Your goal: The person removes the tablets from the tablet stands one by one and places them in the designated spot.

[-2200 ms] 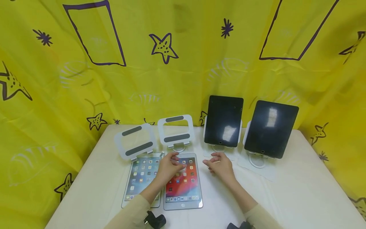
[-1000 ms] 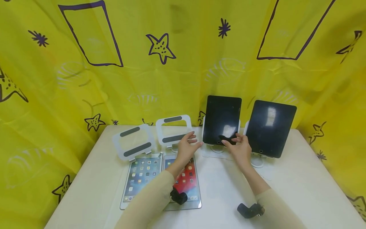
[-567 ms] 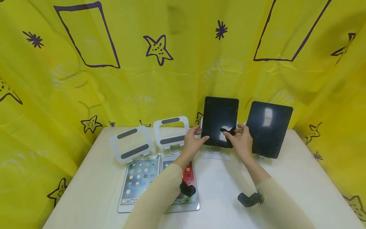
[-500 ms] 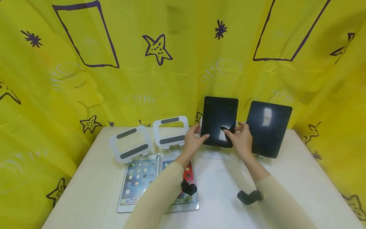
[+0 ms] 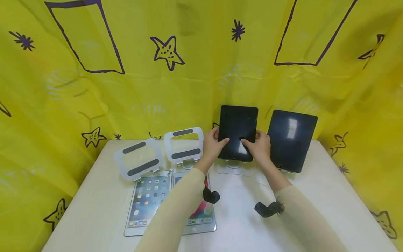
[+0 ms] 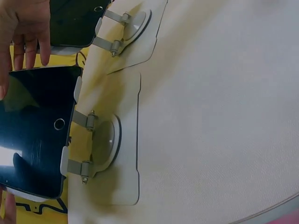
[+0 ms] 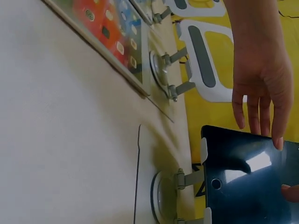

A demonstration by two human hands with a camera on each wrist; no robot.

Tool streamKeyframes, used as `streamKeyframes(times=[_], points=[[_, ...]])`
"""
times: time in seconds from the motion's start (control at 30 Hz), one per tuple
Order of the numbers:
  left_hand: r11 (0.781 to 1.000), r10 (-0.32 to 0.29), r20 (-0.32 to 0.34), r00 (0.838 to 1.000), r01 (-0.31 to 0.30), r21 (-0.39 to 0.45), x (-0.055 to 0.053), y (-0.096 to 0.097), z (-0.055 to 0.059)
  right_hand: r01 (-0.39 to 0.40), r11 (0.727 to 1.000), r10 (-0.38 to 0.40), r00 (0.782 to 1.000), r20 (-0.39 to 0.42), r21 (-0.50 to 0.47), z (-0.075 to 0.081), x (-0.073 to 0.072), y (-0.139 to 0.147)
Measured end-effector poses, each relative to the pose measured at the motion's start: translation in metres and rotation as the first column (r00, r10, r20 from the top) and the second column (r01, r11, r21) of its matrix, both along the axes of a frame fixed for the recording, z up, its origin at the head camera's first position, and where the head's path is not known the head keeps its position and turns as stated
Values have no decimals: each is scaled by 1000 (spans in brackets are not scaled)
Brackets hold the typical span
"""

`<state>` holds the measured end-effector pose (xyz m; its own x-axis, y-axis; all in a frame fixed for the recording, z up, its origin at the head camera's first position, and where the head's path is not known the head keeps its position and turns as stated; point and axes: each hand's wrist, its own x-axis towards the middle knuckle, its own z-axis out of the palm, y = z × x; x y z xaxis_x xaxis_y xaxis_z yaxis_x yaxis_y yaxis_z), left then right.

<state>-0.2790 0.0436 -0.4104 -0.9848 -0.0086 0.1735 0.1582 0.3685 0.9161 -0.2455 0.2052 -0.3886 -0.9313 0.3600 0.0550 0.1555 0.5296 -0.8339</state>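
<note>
White table (image 5: 315, 196), hands (image 5: 236, 147) gripping dark tablet (image 5: 237, 126), stand mostly hidden

red-screen tablet (image 5: 201, 210) half hidden by left forearm (image 5: 179, 203); its stand (image 5: 232, 163) mostly hidden

Yellow star-printed curtain (image 5: 189, 80) hangs behind a white table (image 5: 315, 196).

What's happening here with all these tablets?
A person grips a dark tablet by its side edges, left hand and right hand, on its white stand. A second dark tablet stands beside it. Two stands sit empty, and two lit tablets lie flat on the table.
</note>
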Motion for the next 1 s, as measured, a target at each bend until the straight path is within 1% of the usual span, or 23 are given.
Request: streamKeyframes(times=[0.13, 0.23, 0.33, 0.43, 0.53, 0.57, 0.7, 0.8, 0.9, 1.0], points=[[1000, -10, 32, 999, 11, -23, -2, 2, 1, 20, 999, -21, 1000, -8, -43, 3, -2, -4], [999, -24, 59, 998, 25, -27, -1, 4, 1, 35, 995, -37, 999, -18, -92, 3, -2, -5], [999, -37, 70, 997, 38, -6, 0, 4, -1, 53, 988, -56, 998, -16, -146, 1, -2, -4], [999, -44, 45, 998, 44, 5, 0, 3, -3, 67, 982, -73, 997, -29, -175, -2, 0, -3], [999, -49, 5, 999, 49, 23, 0, 1, -4, 57, 982, -66, 997, -46, -179, -4, 1, 0], [998, -50, -9, 999, 50, 30, 0, 1, -4, 49, 983, -58, 997, -47, -177, -5, 2, 1], [997, -38, -28, 999, 40, 67, 5, 2, -5, 6, 990, -13, 999, -51, -139, -8, 7, 7], [998, 0, -60, 998, 4, 65, 9, 4, -7, -30, 997, 25, 997, -67, -74, -11, 10, 12], [998, 46, -106, 993, -42, 46, 11, 4, -8, -54, 998, 53, 993, -102, -12, -15, 10, 13], [997, 77, -120, 990, -73, 32, 12, 3, -7, -59, 998, 61, 989, -133, 17, -17, 9, 11]])
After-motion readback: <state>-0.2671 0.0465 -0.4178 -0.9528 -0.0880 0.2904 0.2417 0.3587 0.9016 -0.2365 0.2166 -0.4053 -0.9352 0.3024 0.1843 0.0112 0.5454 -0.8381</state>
